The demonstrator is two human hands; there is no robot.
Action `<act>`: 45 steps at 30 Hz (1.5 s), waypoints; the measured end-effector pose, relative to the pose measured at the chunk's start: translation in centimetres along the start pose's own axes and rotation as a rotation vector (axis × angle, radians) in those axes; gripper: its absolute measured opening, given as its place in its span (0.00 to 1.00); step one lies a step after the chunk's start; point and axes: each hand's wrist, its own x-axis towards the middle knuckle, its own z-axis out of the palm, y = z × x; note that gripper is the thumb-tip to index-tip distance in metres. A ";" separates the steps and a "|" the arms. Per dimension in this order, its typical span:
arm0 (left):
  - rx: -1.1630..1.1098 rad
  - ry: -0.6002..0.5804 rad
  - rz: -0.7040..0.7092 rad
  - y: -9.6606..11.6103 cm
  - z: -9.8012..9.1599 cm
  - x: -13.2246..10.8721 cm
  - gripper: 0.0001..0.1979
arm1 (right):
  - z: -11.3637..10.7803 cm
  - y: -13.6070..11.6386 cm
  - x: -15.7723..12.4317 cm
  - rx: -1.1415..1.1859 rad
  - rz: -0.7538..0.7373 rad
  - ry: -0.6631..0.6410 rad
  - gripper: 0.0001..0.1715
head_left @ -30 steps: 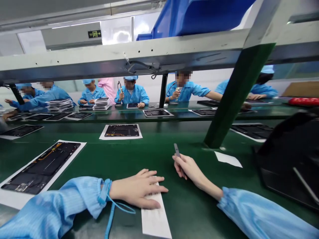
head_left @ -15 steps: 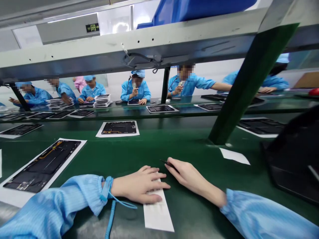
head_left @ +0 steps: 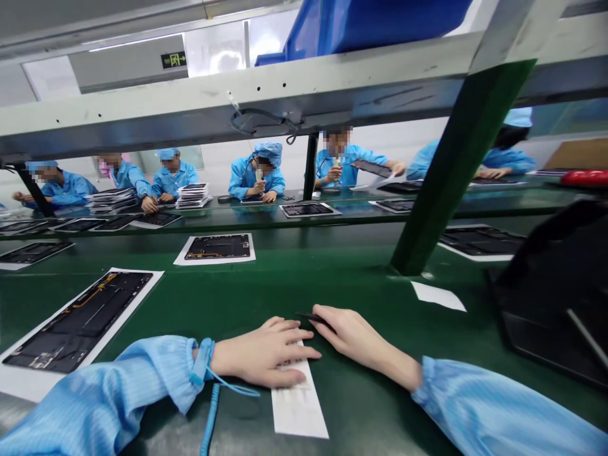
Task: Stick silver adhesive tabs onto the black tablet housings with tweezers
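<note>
My left hand point(head_left: 266, 353) lies flat with its fingers spread, pressing on a white paper strip point(head_left: 300, 408) on the green bench. A blue wrist strap with a coiled cord point(head_left: 209, 418) circles that wrist. Just right of it, my right hand point(head_left: 344, 330) is closed around thin dark tweezers point(head_left: 319, 318), whose tip points left above the strip's far end. To the left, a black tablet housing point(head_left: 78, 323) with orange flex cables lies on white paper. A second tablet housing point(head_left: 218, 247) on paper sits farther back.
A green slanted post point(head_left: 441, 196) rises right of my hands, near a loose white paper piece point(head_left: 437, 296). At right stands a dark stand-like object point(head_left: 546, 304). A shelf beam point(head_left: 190, 104) crosses overhead, carrying a blue bin point(head_left: 370, 28). Several co-workers sit across the bench.
My right hand has shifted slightly left with the tweezers, nearer my left fingers. The view has turned a little. Across the bench, a co-worker now lifts a dark panel with paper.
</note>
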 end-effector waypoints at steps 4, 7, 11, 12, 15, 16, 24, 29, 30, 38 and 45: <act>0.003 0.004 0.000 0.0 0.0 0.0 0.25 | 0.0 0.0 0.0 -0.002 0.004 -0.003 0.10; 0.000 0.005 -0.001 0.0 -0.1 0.1 0.24 | -0.1 -0.1 0.1 -0.003 0.005 -0.002 0.10; -0.003 0.007 -0.001 0.0 -0.1 0.0 0.24 | -0.1 -0.1 0.1 -0.004 0.006 -0.004 0.10; -0.002 0.008 -0.001 0.0 -0.1 0.0 0.24 | -0.1 -0.1 0.0 -0.005 0.007 -0.006 0.10; 0.000 0.009 0.000 0.0 -0.1 0.0 0.24 | -0.1 -0.1 0.0 -0.006 0.011 -0.014 0.10; 0.000 0.008 0.000 0.0 -0.1 0.0 0.24 | -0.1 -0.1 0.0 -0.006 0.013 -0.016 0.10; -0.016 -0.007 -0.001 0.0 -0.1 0.0 0.25 | -0.2 -0.3 0.0 -0.004 0.034 -0.034 0.10; -0.024 -0.013 -0.007 0.1 -0.3 0.0 0.24 | -0.3 -0.4 0.0 -0.005 0.035 -0.034 0.11; -0.025 -0.015 -0.007 0.1 -0.3 0.0 0.24 | -0.3 -0.4 0.0 -0.006 0.033 -0.033 0.11; -0.022 -0.011 -0.005 0.0 -0.3 0.0 0.24 | -0.3 -0.5 0.0 -0.016 0.029 -0.019 0.11; -0.019 -0.010 -0.010 0.0 -0.2 0.0 0.24 | -0.4 -0.6 0.0 -0.020 0.031 -0.017 0.11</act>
